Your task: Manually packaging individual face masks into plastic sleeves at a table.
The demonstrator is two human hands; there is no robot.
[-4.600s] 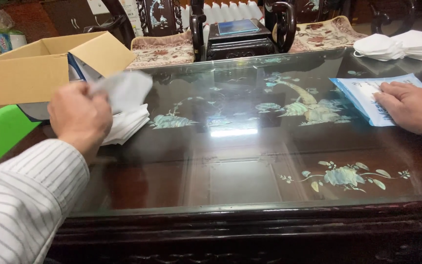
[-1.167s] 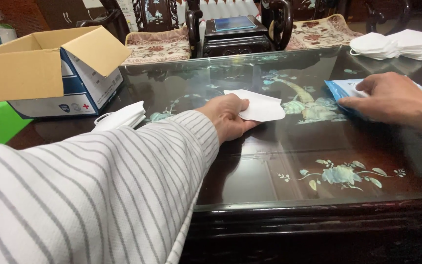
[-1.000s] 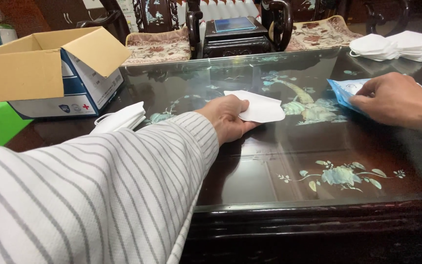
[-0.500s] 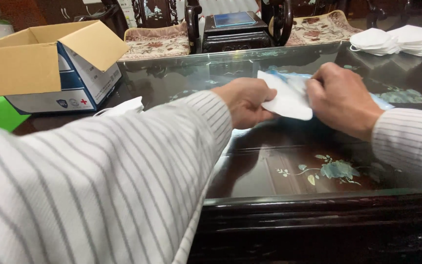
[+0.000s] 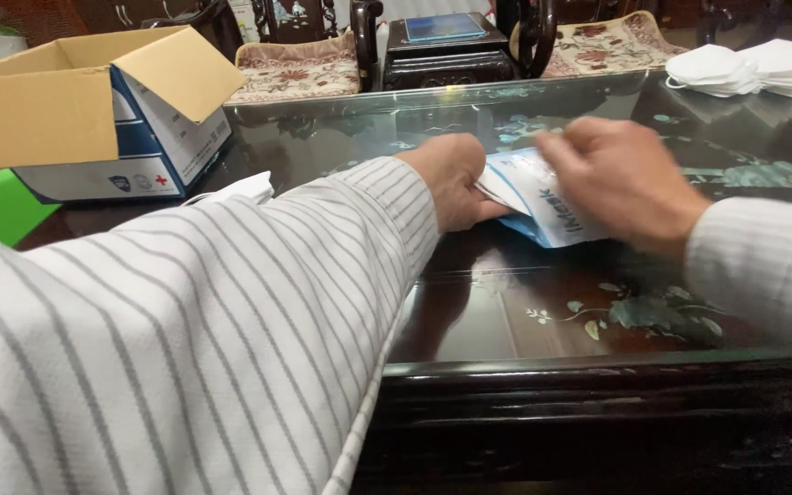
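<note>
Both hands meet mid-table over the glass top (image 5: 469,302): left hand (image 5: 456,183) pinches a white mask's edge, right hand (image 5: 625,179) grips the blue-and-white pouch (image 5: 543,206); both look light, limp, slippery, best held at edges.

An open cardboard box (image 5: 93,115) sits left; white masks (image 5: 749,69) pile far right; a cushion (image 5: 291,71) lies behind.
</note>
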